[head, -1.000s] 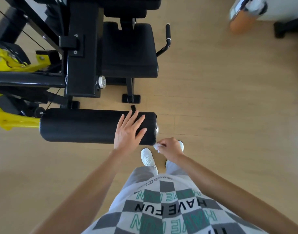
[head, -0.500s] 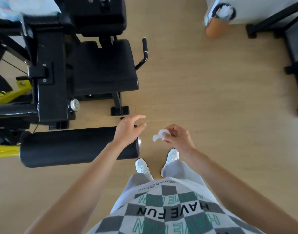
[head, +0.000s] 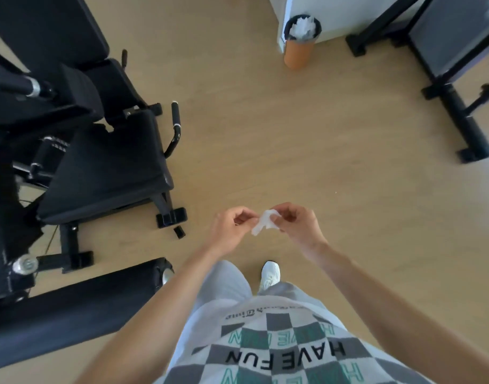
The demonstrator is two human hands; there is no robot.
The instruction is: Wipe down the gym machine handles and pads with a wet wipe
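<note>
A small crumpled white wet wipe [head: 264,222] hangs between my two hands above the wooden floor. My right hand [head: 296,223] pinches its right side. My left hand [head: 229,227] has its fingers curled at the wipe's left edge and pinches it too. The black gym machine fills the left: its long roller pad [head: 71,309] lies at the lower left, the seat pad [head: 107,167] above it, and a curved side handle [head: 176,123] at the seat's right edge. Both hands are off the machine.
An orange bin [head: 300,49] stuffed with white wipes stands at the top, against a white cabinet [head: 337,15]. Another black machine frame [head: 459,106] occupies the upper right. A small black piece [head: 179,232] lies on the floor near the seat's foot. My white shoe [head: 270,274] shows below.
My left hand left the roller pad and came over to the wipe in my right hand. The view swung right, away from the machine, bringing the bin closer.
</note>
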